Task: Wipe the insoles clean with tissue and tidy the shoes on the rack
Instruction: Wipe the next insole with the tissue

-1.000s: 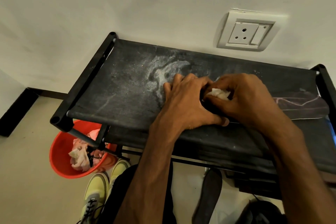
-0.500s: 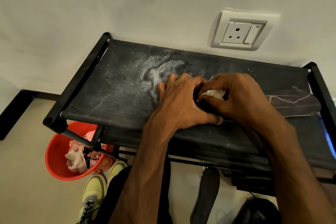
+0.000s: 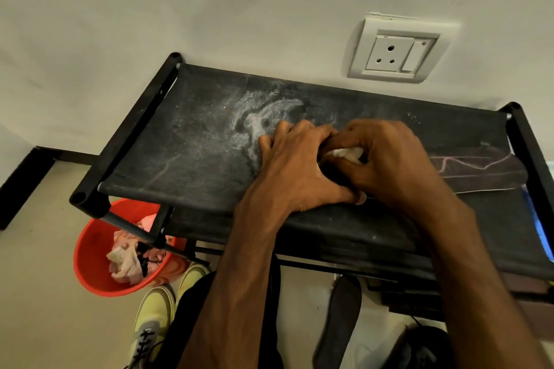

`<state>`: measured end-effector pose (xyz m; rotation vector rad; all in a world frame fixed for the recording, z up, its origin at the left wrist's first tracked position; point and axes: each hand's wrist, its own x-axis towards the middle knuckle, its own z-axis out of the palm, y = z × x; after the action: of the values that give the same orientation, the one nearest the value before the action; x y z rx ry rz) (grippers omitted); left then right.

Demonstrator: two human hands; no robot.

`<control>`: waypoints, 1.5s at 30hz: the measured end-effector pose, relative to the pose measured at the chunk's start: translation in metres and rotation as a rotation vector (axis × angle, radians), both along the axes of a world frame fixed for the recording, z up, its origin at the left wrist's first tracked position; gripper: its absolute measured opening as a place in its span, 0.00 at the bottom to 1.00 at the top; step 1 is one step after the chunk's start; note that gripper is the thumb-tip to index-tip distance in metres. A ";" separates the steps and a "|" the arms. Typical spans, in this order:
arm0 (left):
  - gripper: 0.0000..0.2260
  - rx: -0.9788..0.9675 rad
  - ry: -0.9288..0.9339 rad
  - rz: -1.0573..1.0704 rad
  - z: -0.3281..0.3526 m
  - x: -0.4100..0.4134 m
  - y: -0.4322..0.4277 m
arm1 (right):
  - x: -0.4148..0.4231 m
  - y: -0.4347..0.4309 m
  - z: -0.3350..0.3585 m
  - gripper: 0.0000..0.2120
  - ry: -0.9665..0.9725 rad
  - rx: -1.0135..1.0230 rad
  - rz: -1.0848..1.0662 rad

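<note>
Nearest to us, on the floor under the shoe rack [image 3: 192,165], we note a pair of yellow sneakers [image 3: 153,317], partly covered by the left forearm and cut off at the frame's lower edge. A loose dark insole [image 3: 341,317] lies beside them, lengthwise towards us. A black shoe [image 3: 419,347] at the lower right is too dim to make out. A red bin [image 3: 90,263] of crumpled tissues stands at the rack's left front corner, part-hidden by its frame.

On the dusty top shelf both hands meet. The left hand [image 3: 293,168] lies palm down with bent fingers and its thumb stretched along the front edge. We cannot tell whether it grasps anything, since what lies beneath is hidden. The right hand [image 3: 389,165] is clenched round a white tissue [image 3: 344,154], pressing it down beside the left fingers.

The insole being wiped [image 3: 479,171] lies flat on the shelf, its long axis running left to right. Its visible end points towards the rack's right post; the other end is hidden under the hands.

Beyond, a wall socket [image 3: 398,52] sits on the wall.
</note>
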<state>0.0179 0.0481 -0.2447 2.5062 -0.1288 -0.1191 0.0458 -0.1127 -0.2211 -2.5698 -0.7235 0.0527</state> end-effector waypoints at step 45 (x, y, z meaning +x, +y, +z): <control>0.39 -0.023 -0.015 -0.003 0.000 -0.001 0.001 | -0.009 -0.007 0.012 0.09 0.197 -0.105 0.023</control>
<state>0.0166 0.0489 -0.2443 2.4849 -0.1388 -0.0994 0.0368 -0.1202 -0.2093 -2.6073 -0.6922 0.3544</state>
